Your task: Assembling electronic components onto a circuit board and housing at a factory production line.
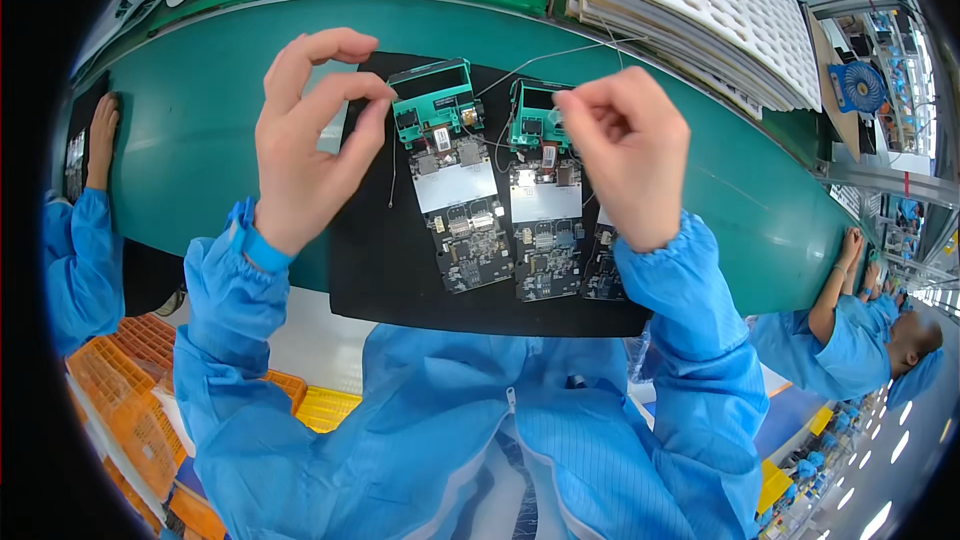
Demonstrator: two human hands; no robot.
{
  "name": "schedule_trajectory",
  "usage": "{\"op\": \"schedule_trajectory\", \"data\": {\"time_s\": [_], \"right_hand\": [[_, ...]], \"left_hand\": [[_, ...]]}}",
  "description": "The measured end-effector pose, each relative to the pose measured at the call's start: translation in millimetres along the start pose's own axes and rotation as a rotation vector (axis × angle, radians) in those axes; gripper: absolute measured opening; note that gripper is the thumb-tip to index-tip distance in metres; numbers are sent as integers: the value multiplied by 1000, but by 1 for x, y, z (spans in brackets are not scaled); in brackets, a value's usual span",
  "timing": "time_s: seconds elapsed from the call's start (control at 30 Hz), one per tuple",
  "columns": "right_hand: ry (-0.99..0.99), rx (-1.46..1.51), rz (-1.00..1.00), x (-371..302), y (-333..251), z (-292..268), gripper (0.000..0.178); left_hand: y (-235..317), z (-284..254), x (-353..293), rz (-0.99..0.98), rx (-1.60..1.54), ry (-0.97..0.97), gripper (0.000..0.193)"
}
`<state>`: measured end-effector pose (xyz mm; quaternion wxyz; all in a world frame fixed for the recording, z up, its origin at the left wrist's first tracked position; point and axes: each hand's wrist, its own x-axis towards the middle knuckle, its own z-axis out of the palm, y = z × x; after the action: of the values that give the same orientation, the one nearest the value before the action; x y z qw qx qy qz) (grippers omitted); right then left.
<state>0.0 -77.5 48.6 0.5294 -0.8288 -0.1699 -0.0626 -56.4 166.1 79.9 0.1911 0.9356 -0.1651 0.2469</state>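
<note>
Three circuit boards lie on a black mat point(365, 270). The left board point(470, 250) and the middle board point(548, 255) each have a green frame with a dark screen at the far end. The right board point(602, 265) is partly hidden under my right arm. My left hand point(310, 130) pinches thumb and forefinger together at the left corner of the left green frame point(435, 105). A thin wire point(392, 175) hangs below that pinch. My right hand point(635, 145) is closed beside the middle green frame point(527, 130), with a small translucent bit at its fingertips.
A stack of white foam trays point(715, 15) with thin wires stands at the far right, a blue fan point(858, 87) beyond it. Orange crates point(130, 400) are at lower left. Co-workers sit on both sides, one with a hand point(103, 135) on the green table point(190, 140).
</note>
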Motion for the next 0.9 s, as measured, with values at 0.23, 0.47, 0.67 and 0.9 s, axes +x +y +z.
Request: {"op": "schedule_trajectory", "data": {"time_s": [0.23, 0.47, 0.67, 0.9], "right_hand": [[-222, 641, 424, -34, -26, -15, 7], [-371, 858, 518, -56, -29, -36, 13], [-380, 813, 523, -73, -28, -49, 14], [-292, 881, 603, -98, -13, -75, 11]], "left_hand": [[65, 5, -1, -324, -773, -294, 10], [93, 12, 0, -365, -816, -342, 11], [113, 15, 3, -292, -704, -300, 11], [127, 9, -8, -323, -642, -391, 16]]}}
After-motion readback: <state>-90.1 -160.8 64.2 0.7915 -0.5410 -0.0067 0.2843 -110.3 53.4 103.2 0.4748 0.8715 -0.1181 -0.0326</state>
